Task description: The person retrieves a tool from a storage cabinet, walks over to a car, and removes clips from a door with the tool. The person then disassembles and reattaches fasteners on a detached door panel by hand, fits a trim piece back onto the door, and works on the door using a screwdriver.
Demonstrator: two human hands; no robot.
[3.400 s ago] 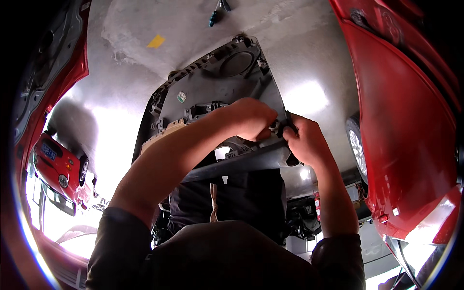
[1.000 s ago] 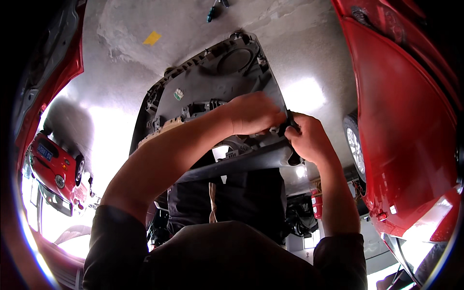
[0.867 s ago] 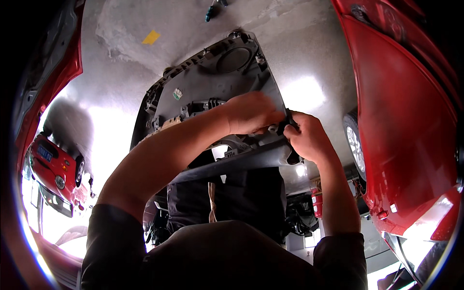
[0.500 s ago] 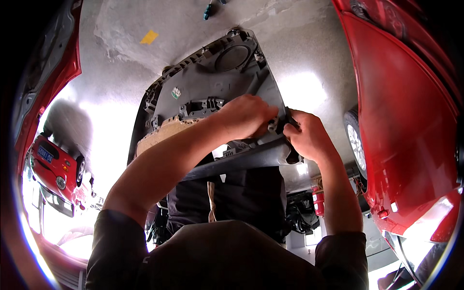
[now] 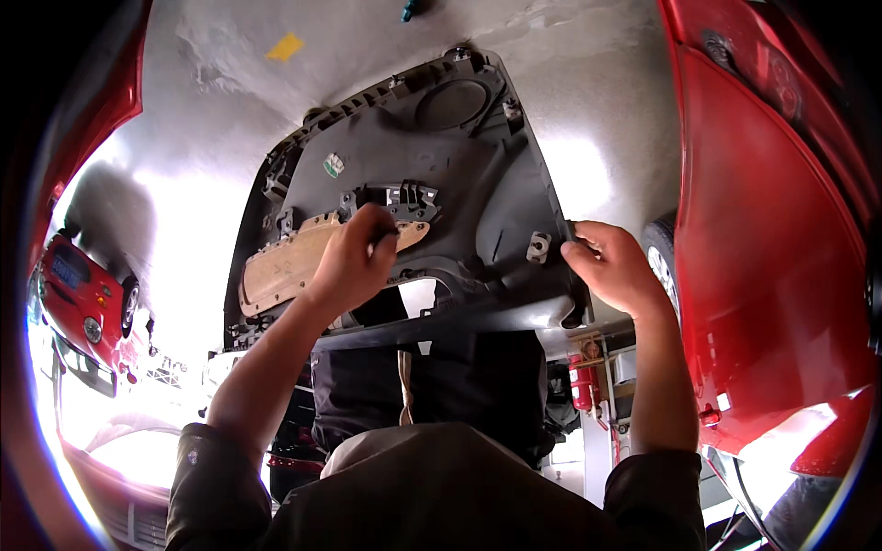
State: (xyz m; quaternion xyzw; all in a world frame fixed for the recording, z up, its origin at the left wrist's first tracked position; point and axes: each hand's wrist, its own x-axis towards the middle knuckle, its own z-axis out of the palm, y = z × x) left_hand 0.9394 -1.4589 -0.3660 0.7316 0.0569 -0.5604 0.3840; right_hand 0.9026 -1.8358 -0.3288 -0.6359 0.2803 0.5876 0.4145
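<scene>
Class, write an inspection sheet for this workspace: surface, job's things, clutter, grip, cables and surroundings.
Surface: grey floor, unevenly lit.
Job's things: dark panel with a tan insert.
Clutter: yellow patch on the floor; teal item cut off at the top.
Grip: left hand over the insert, fingers curled; right hand at the panel's right edge; firmness of hold unclear.
Cables: none made out for certain.
Surroundings: red bodywork at right, red car at left.

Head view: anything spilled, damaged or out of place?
No clear spill, nor damage to the dark grey moulded panel, though the bare left hand hides part. Mildly odd: on the grey concrete floor beyond the panel lie a small teal object, cut off by the frame, and a yellow four-sided patch, both apart from the work.
</scene>
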